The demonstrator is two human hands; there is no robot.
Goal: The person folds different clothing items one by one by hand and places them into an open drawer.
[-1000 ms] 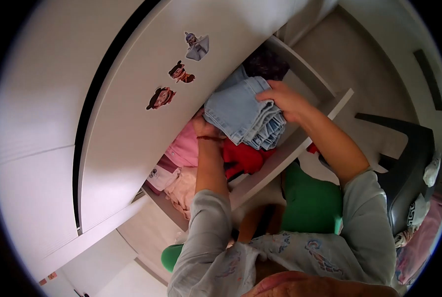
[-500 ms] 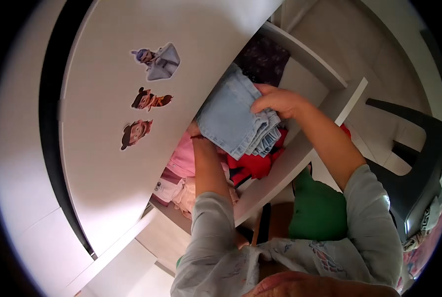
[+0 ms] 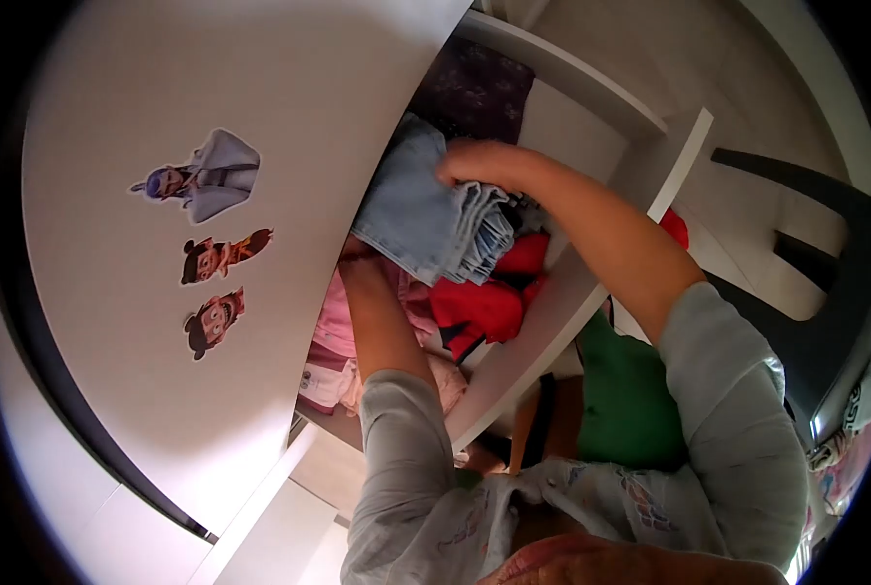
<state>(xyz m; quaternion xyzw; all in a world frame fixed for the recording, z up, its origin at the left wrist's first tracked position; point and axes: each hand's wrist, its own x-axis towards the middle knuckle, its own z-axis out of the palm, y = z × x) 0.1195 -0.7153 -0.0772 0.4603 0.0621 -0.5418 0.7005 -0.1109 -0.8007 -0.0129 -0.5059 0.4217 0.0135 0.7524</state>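
A folded stack of light blue denim jeans (image 3: 406, 210) sits tilted in the open drawer (image 3: 533, 356). My right hand (image 3: 479, 163) is closed on its upper right edge, with the fingers partly hidden. At the lower left corner of the denim is my left hand (image 3: 357, 255); its fingers are hidden beneath the cloth and beside the white panel. Red clothing (image 3: 479, 307) lies under and in front of the jeans. Pink clothing (image 3: 336, 322) is beside my left wrist, and dark patterned cloth (image 3: 479, 88) lies at the drawer's far end.
The large white panel (image 3: 162, 97) with several cartoon stickers (image 3: 206, 180) overhangs the drawer's left side. A dark grey plastic chair (image 3: 825, 224) stands to the right. Green cloth (image 3: 630, 390) shows below the drawer front, between my arms.
The jeans and both hands have shifted left in view and deeper towards the white panel. My right hand has moved further over the top of the denim. The camera view has turned slightly.
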